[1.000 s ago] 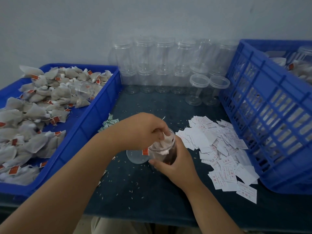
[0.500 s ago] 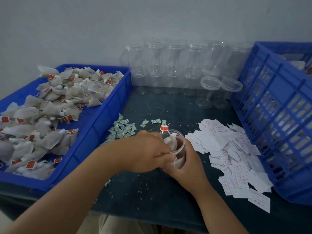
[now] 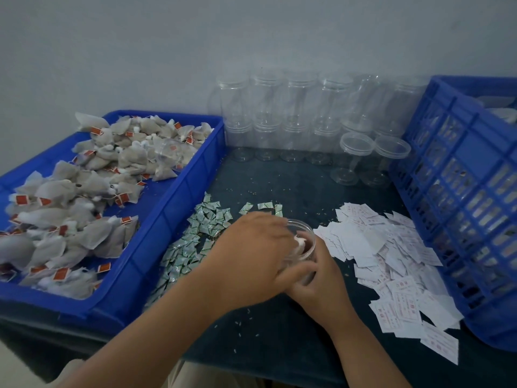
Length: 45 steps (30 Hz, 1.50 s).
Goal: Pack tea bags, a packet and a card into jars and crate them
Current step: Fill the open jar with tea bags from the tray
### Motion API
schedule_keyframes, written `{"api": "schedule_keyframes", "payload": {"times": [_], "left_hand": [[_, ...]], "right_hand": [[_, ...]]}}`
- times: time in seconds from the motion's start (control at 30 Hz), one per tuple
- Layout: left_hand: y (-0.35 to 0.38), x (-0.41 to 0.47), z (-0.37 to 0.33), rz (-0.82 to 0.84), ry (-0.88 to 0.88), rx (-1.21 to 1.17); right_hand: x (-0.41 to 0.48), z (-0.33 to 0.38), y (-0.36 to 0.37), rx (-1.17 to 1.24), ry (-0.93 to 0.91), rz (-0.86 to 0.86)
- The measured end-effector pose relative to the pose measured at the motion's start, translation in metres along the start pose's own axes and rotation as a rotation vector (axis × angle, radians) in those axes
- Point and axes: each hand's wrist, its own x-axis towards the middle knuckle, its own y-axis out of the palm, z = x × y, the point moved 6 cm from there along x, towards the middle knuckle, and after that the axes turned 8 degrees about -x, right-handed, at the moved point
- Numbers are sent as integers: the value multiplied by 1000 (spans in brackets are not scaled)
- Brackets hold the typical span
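the right hand [image 3: 321,287] wraps its fingers round a clear jar [image 3: 307,247] that stands on the dark table [image 3: 265,340]. the jar's mouth is open and a white tea bag [image 3: 300,244] sits inside it. the left hand [image 3: 251,259] lies over the left side of the jar, with its fingers bent down at the mouth by the tea bag. it is blurry, so i cannot tell if those fingers pinch the bag or only push it. just left of the jar is a pile of little green packets [image 3: 201,233], and further left a blue tray [image 3: 173,208] full of tea bags [image 3: 84,191] with red tags. right of the jar lies a heap of white cards [image 3: 391,261], and past them a big blue crate [image 3: 461,205]. behind the jar, by the wall, stand rows of empty clear jars [image 3: 293,116].
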Motion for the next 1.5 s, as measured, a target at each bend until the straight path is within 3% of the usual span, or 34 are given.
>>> {"api": "schedule_keyframes", "payload": {"times": [0.1, 0.23, 0.3, 0.37, 0.47, 0.6, 0.73, 0.87, 1.07, 1.27, 1.37, 1.43, 1.5], "left_hand": [[17, -1, -3, 159, -65, -75], [12, 6, -5, 226, -71, -213], [-1, 7, 5, 156, -144, -424], [-18, 5, 29, -25, -289, -585], [-45, -6, 75, -198, -435, -450], [-76, -2, 168, -91, -700, -215], [-66, 11, 262, 155, -949, -76], [-26, 12, 306, 137, -886, -173], [-4, 28, 342, -176, -780, -298], [0, 58, 355, -118, -719, 35], [6, 69, 357, -10, -608, -30], [8, 68, 360, -69, -620, -84], [7, 56, 368, -163, -743, -44]], "right_hand": [[0, -7, 2, -2, -6, 18], [0, -10, 2, -8, 1, 41], [0, -6, 1, -23, -9, 34], [0, -4, 0, -8, 5, 20], [-1, -4, -1, -4, 23, 20], [-2, -5, 1, -16, 36, 38], [-4, -7, 2, -36, 52, 46], [-5, -4, 2, -25, 39, 45], [0, -5, 2, -15, 18, 35], [5, -9, 5, -6, 10, 69], [6, -5, 6, -21, -1, 76], [6, -4, 5, -31, 0, 72], [6, -2, 4, -37, 1, 68]]}}
